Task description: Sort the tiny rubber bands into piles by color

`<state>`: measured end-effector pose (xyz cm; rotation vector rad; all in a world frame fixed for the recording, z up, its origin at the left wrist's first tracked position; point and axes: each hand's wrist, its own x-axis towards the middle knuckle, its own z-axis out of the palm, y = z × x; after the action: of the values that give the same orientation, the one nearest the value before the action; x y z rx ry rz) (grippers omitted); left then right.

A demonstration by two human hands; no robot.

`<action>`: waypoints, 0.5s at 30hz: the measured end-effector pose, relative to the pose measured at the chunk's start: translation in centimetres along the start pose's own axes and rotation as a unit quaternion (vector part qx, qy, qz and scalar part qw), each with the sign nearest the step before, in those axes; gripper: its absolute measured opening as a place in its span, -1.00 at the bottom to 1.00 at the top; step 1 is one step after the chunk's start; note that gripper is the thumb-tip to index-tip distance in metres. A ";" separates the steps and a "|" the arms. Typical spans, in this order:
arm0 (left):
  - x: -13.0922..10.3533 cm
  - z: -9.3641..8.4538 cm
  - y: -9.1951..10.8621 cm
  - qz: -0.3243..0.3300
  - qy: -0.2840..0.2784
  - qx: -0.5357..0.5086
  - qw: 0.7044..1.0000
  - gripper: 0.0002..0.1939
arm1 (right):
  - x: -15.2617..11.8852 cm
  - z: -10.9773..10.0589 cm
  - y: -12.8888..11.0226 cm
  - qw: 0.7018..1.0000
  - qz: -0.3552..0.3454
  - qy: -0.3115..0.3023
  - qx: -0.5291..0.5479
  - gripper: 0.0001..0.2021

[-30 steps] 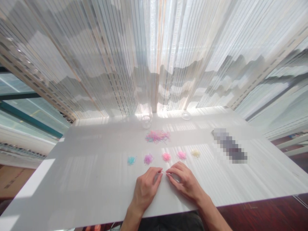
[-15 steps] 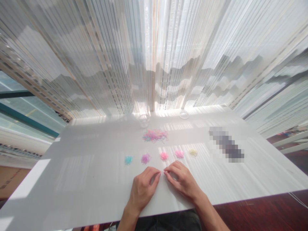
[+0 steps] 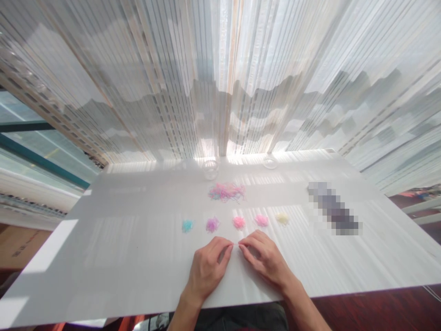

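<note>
Left hand (image 3: pixel 207 267) and right hand (image 3: pixel 270 263) pinch shut, contents unclear; five piles (image 3: pixel 239 222) sorted, mixed heap (image 3: pixel 227 191) unsorted at twelve o'clock.

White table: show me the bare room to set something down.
The table has a broad patch left of the teal pile, and another between the right hand, the pixelated item and the near-right edge. A smaller one separates that item from the mixed pile. Crowded: the middle, where the small piles sit close above both hands.
</note>
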<state>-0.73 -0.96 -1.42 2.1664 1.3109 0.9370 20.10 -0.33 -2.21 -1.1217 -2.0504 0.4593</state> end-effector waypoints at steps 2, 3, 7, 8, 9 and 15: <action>0.0 0.0 0.0 -0.001 0.001 -0.002 1.000 -0.80 | 0.0 0.0 0.0 1.000 -0.001 -0.002 0.000 -0.86; 0.0 0.0 0.0 -0.001 0.001 -0.002 1.000 -0.80 | 0.0 0.0 0.0 1.000 -0.001 -0.003 0.000 -0.86; 0.0 0.0 -0.1 0.000 0.001 0.001 1.000 -0.80 | 0.0 0.1 0.1 1.000 -0.001 0.001 -0.002 -0.85; 0.0 0.0 -0.2 0.000 0.000 0.001 1.000 -0.80 | 0.0 0.1 0.1 1.000 -0.002 0.002 -0.003 -0.85; 0.0 0.1 -0.2 0.001 0.000 0.000 1.000 -0.80 | 0.0 0.2 0.1 1.000 -0.004 0.003 -0.004 -0.86; 0.0 0.1 -0.3 0.004 0.002 -0.002 1.000 -0.81 | 0.0 0.2 0.1 1.000 -0.003 -0.002 -0.001 -0.87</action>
<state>-0.82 -0.84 -1.70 2.1692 1.3018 0.9468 20.00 -0.30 -2.45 -1.1154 -2.0586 0.4568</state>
